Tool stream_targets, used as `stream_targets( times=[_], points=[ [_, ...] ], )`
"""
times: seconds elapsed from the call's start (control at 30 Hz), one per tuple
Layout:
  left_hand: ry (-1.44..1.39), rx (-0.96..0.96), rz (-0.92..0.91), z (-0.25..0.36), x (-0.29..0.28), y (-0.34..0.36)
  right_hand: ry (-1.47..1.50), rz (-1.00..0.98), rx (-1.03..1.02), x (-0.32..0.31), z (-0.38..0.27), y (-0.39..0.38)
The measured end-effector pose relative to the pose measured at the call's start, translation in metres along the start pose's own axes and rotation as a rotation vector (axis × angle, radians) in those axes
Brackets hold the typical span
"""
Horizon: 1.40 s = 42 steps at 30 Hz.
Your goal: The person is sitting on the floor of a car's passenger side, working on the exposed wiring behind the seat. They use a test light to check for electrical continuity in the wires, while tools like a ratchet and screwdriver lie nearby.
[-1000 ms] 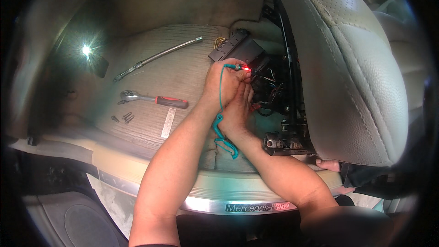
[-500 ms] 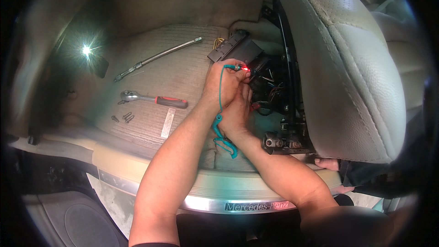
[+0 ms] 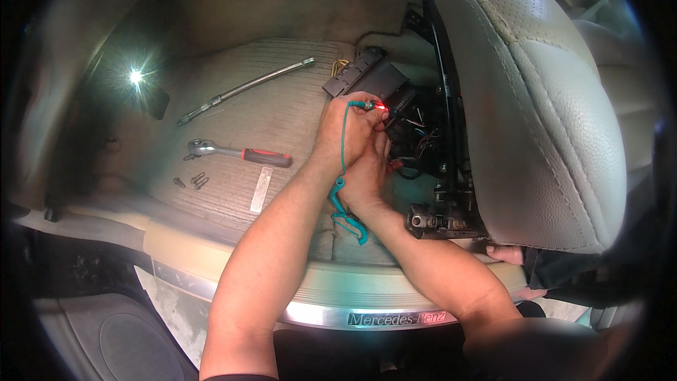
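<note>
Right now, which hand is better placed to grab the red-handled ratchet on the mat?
Left, probably: the left hand lies nearer the red-handled ratchet; the right hand sits farther, beside the wiring.

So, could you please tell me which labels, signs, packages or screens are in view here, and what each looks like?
Sill plate badge: on the door sill at the bottom, between the forearms; a long shiny metal strip with dark lettering.
Small strip: flat on the ribbed floor mat, right of the ratchet; narrow, pale rectangle, possibly a label, too small to tell.
No packages or screens in view.
</note>
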State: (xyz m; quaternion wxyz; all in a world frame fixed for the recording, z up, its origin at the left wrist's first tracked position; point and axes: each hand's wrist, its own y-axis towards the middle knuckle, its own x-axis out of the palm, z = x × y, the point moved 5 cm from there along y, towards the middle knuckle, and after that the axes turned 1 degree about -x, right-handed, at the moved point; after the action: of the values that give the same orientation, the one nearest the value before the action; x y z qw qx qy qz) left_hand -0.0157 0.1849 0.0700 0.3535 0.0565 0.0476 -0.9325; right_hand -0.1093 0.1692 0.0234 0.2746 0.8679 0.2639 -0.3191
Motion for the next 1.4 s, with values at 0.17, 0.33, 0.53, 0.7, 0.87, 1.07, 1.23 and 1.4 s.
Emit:
stream_targets(
  times=[0.17, 0.33, 0.53, 0.7, 0.87, 1.07, 1.23, 1.4],
  points=[
    [-0.026, -0.008, -0.003, 0.001, 0.001, 0.000, 0.043, 0.004, 0.006, -0.002, -0.003, 0.001],
    [-0.032, 0.034, 0.002, -0.001, 0.000, 0.002, 0.023, -0.020, -0.011, 0.001, 0.000, 0.001],
    [0.057, 0.054, 0.016, 0.000, -0.001, 0.000, 0.027, -0.004, 0.008, 0.004, 0.003, -0.001],
    [0.034, 0.047, 0.022, -0.001, -0.001, 0.000, 0.019, -0.035, -0.005, 0.007, 0.006, -0.001],
    [0.057, 0.042, 0.024, -0.003, -0.003, 0.002, 0.020, -0.041, -0.004, 0.008, 0.008, 0.000],
    [0.022, 0.037, 0.028, -0.003, -0.003, 0.000, 0.038, -0.030, -0.020, 0.009, 0.008, -0.001],
    [0.023, 0.023, 0.024, -0.003, -0.001, 0.001, 0.019, -0.033, 0.024, 0.008, 0.008, 0.001],
    [0.019, 0.059, 0.034, -0.004, -0.002, 0.002, 0.012, -0.040, 0.006, 0.007, 0.005, 0.000]
  ],
)
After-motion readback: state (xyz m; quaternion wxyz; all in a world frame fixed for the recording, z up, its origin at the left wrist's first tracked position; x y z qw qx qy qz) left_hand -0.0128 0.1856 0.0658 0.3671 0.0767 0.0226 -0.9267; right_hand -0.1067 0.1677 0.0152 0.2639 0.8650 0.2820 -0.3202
